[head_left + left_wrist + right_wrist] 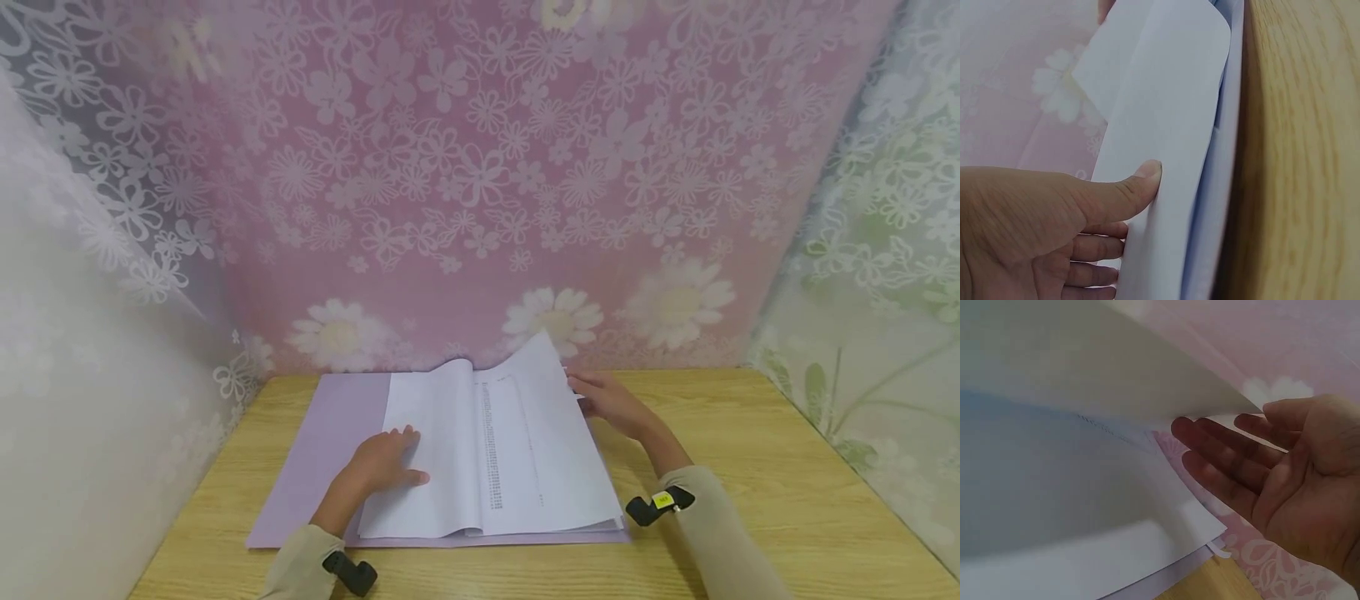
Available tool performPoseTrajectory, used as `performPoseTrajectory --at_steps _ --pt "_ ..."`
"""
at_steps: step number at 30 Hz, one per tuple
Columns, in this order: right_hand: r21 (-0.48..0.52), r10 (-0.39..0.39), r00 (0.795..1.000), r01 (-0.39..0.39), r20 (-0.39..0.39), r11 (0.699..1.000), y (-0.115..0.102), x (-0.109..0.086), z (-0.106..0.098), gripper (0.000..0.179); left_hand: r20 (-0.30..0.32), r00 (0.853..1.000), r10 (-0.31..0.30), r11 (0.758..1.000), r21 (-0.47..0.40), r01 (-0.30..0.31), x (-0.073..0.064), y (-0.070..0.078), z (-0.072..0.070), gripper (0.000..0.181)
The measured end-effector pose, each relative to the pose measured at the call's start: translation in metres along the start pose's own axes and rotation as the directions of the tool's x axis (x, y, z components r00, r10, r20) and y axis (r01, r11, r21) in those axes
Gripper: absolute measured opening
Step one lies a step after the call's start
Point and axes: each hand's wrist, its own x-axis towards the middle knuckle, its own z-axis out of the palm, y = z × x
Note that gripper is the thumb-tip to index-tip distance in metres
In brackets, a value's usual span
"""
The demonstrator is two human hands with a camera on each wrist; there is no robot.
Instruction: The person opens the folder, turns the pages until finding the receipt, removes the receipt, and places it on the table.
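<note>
An open booklet or folder with a lilac cover (322, 458) lies on the table, white sheets inside. My left hand (381, 462) rests on the left-hand sheet (442, 417), its thumb spread from the fingers. At the upper right, my right hand (613, 406) holds the edge of a right-hand page (547, 442) printed with a column of small text, too small to read. In the right wrist view, thumb and forefinger pinch that lifted page (1135, 369), the other fingers beneath it. Under it lies another sheet (1085, 506).
The wood-grain table (750, 450) extends on both sides of the folder. A pink flowered curtain or sheet (480, 183) hangs right behind it, with pale flowered sheets at left and right. Each wrist wears a small black device (351, 573).
</note>
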Motion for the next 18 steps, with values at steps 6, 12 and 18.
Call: performPoseTrajectory --at_steps 6,12,18 --pt "-0.005 -0.002 0.992 0.003 0.124 1.000 -0.002 -0.013 0.007 0.057 0.007 1.000 -0.008 1.000 -0.009 0.009 0.000 0.003 0.001 0.075" --pt "-0.057 -0.094 0.963 0.112 0.251 0.992 -0.008 -0.017 0.019 0.069 0.003 1.000 -0.003 1.000 -0.011 0.003 -0.001 0.001 0.002 0.075" --pt "-0.098 -0.139 0.925 0.184 0.355 0.978 -0.021 -0.015 0.035 0.091 -0.008 1.000 -0.005 1.000 -0.005 0.005 0.000 -0.001 0.002 0.076"
